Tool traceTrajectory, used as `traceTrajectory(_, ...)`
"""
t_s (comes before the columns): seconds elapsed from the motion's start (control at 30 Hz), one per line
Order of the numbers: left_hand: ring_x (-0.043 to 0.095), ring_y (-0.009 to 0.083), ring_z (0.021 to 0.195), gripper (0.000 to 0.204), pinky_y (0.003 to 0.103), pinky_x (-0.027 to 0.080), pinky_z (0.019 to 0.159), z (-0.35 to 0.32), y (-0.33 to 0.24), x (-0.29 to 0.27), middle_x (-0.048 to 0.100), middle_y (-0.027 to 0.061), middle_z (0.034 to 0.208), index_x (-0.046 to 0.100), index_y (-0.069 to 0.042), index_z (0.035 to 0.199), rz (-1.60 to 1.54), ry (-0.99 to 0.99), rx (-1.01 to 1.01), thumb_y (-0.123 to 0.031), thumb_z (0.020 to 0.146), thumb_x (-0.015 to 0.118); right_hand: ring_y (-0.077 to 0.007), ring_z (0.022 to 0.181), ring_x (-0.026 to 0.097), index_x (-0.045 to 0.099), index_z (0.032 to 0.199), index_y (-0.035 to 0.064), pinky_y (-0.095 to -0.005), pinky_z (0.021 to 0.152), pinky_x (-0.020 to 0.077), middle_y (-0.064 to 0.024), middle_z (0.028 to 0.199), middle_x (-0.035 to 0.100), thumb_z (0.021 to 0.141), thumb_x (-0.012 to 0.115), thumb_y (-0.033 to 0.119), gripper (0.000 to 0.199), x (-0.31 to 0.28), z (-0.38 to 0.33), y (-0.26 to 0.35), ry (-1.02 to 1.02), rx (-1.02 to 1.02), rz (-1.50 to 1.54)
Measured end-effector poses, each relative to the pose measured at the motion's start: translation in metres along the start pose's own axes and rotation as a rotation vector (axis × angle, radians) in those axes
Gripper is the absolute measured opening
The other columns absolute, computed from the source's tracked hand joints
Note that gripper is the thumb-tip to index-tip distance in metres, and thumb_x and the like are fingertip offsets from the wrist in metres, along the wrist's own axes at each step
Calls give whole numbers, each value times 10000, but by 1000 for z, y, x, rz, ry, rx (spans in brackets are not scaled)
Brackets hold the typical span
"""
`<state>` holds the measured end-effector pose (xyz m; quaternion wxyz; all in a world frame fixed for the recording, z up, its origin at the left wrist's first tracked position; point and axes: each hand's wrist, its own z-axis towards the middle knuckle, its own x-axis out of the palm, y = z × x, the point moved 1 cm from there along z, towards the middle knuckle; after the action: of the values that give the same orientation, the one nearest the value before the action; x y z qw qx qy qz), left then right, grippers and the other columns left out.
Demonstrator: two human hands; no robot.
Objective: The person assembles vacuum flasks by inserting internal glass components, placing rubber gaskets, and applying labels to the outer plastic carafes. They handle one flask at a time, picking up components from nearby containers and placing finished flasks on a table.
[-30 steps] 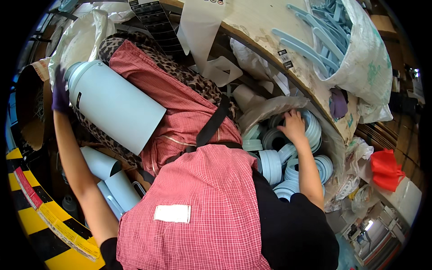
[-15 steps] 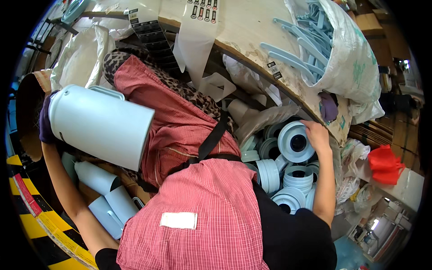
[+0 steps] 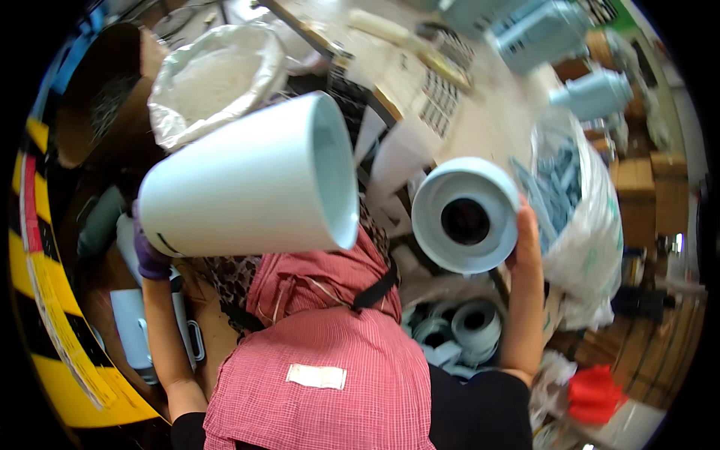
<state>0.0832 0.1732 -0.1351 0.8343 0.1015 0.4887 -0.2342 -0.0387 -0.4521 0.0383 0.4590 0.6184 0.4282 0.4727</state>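
In my left hand point(image 3: 150, 251), which wears a purple glove, is a light blue jug body point(image 3: 240, 187). It lies tilted over my lap with its wide open end toward the right. The gloved fingers wrap its closed end and are partly hidden behind it. My bare right hand point(image 3: 527, 232) grips the edge of a round light blue collar point(image 3: 430, 217) with a dark round centre. The collar is held up level with the jug's opening, a gap apart. More such collars point(image 3: 481, 341) are heaped below, beside my right forearm.
Several jug bodies point(image 3: 129, 322) lie at the lower left. A white sack point(image 3: 169, 112) stands beyond the held jug. The worktable point(image 3: 491, 124) holds printed label sheets, more blue jugs point(image 3: 544, 37) and a bag point(image 3: 592, 247) of blue strips. A red bag point(image 3: 595, 395) lies at the lower right.
My right hand has lifted the collar out of the heap and up toward the table edge. The jug has moved right and up, its open end turning more into view. The head view has shifted.
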Motion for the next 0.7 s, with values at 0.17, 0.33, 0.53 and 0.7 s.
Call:
traceTrajectory(0.17,579,319,1018,369,415,462,932,14,-73,-14,630,165,1184,624,17,1218,-224,-41,28,-250,975,546,-341,1117,606,535,1404,52,-475,913,552,-195,1268,614,1041,412,611,678,102,23,-5,-238,-1098,-1203)
traceTrajectory(0.33,585,309,1075,427,410,467,973,31,-102,-15,619,160,1222,585,-3,1281,-339,-39,-10,-310,989,524,-286,1008,522,510,1319,101,-457,827,540,-145,1143,580,1050,274,637,644,134,33,-10,36,-1464,-1085)
traceTrajectory(0.53,594,298,1144,500,404,472,1023,12,-98,7,606,154,1269,538,-27,1356,-945,-11,-376,-381,1006,497,-253,1079,499,482,1471,314,-427,879,517,-103,1236,564,1056,479,506,458,141,16,-20,167,-1421,-902)
traceTrajectory(0.7,597,312,1073,463,430,491,964,50,-104,-58,589,161,1180,512,-52,1301,-1119,-908,-666,-396,990,494,-227,793,590,626,1197,-53,-381,741,495,-131,951,643,1091,414,348,466,146,64,-77,-237,-744,-583)
